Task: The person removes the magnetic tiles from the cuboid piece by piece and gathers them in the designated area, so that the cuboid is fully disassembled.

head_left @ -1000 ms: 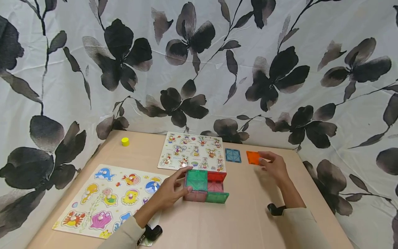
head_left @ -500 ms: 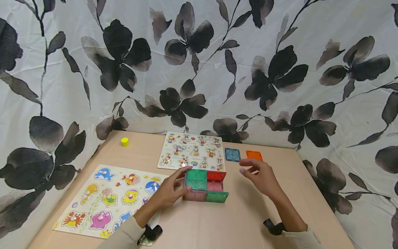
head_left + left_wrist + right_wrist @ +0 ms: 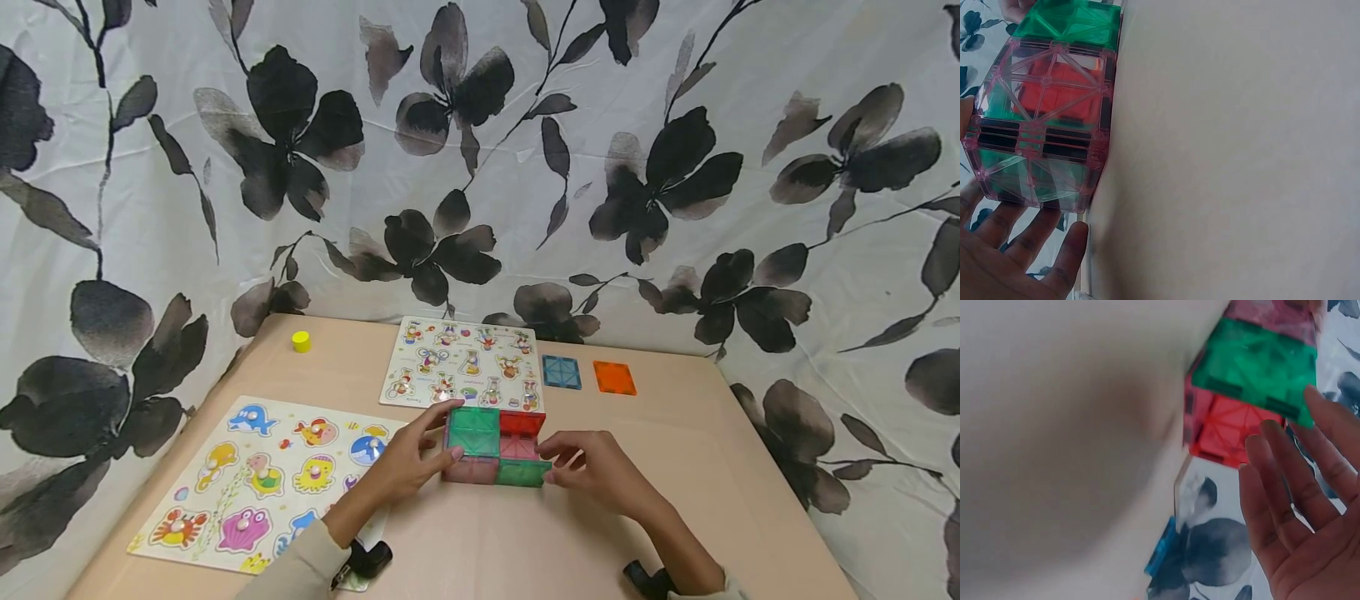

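Observation:
A box of see-through magnetic tiles (image 3: 475, 432) stands mid-table; its left part has a green top and pink sides. Its right part is uncovered, with a red tile (image 3: 522, 424) at the back and a green tile (image 3: 522, 473) at the front. My left hand (image 3: 411, 461) holds the left end, thumb at the front and index finger towards the back. At the right end is my right hand (image 3: 592, 468). Its thumb is at the edge of the green tile in the right wrist view, and its other fingers (image 3: 1300, 481) are spread and fairly straight, holding nothing I can see.
A blue tile (image 3: 562, 372) and an orange tile (image 3: 615, 378) lie at the back right. Behind the box is a peg puzzle board (image 3: 465, 363). A sea-animal puzzle board (image 3: 217, 467) lies left, partly under the left forearm. A yellow cylinder (image 3: 301, 342) sits far left.
My right hand has let go of the orange tile at the back right and come forward and left to the box's right end. The left hand and box have stayed put.

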Demonstrator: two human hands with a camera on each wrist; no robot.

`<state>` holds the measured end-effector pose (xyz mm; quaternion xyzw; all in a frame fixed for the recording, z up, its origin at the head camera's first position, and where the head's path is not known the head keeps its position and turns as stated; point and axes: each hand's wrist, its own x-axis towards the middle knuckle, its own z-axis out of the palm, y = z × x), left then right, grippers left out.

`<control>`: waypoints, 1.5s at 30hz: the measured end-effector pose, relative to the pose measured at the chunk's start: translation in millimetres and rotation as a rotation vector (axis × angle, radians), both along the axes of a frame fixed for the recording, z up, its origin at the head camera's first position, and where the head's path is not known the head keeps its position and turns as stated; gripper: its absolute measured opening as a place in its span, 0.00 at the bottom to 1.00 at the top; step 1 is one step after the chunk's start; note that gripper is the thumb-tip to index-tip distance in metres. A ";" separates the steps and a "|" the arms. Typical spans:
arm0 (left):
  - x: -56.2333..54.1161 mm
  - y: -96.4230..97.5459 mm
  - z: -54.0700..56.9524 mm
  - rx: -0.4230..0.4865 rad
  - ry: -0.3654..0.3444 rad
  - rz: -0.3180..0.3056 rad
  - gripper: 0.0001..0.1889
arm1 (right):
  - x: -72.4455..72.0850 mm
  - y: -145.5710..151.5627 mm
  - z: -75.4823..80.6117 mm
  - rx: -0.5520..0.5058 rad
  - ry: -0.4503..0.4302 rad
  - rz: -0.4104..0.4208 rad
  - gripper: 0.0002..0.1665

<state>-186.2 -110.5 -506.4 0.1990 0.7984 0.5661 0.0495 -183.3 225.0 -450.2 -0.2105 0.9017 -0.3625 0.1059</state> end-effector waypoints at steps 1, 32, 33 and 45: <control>-0.1 0.0 -0.2 0.002 0.001 0.000 0.34 | 0.5 -1.8 -1.8 0.002 0.004 0.008 0.16; 0.8 0.9 0.8 -0.014 -0.007 0.014 0.35 | 33.1 -5.0 26.9 -0.020 0.178 -0.123 0.13; 0.9 0.8 0.7 -0.013 -0.008 0.014 0.35 | 32.7 -3.2 27.9 -0.018 0.185 -0.128 0.13; 0.1 1.0 -0.3 -0.001 -0.007 0.009 0.35 | 16.7 29.1 39.4 -0.050 0.247 -0.219 0.16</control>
